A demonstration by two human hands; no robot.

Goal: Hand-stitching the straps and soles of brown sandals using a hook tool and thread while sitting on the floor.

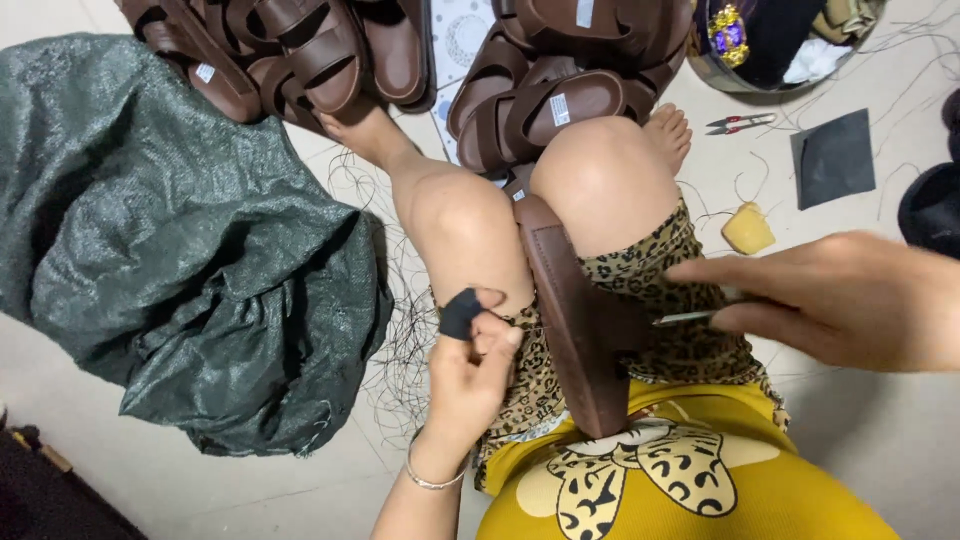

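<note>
A brown sandal point(575, 320) stands on edge between my knees, its sole facing left. My left hand point(475, 365) is closed beside the sole, with a black guard on the thumb point(460, 312) and a thin thread running from the fingers to the sandal. My right hand point(835, 298) comes in from the right and pinches a slim metal tool point(690, 316), whose tip points at the sandal's strap side.
Piles of brown sandals point(300, 50) lie past my feet on the pale floor. A large dark green woven sack point(170, 240) fills the left. Small snips point(740, 123), a yellow wax lump point(747, 229), a black patch point(833, 158) and loose threads lie to the right.
</note>
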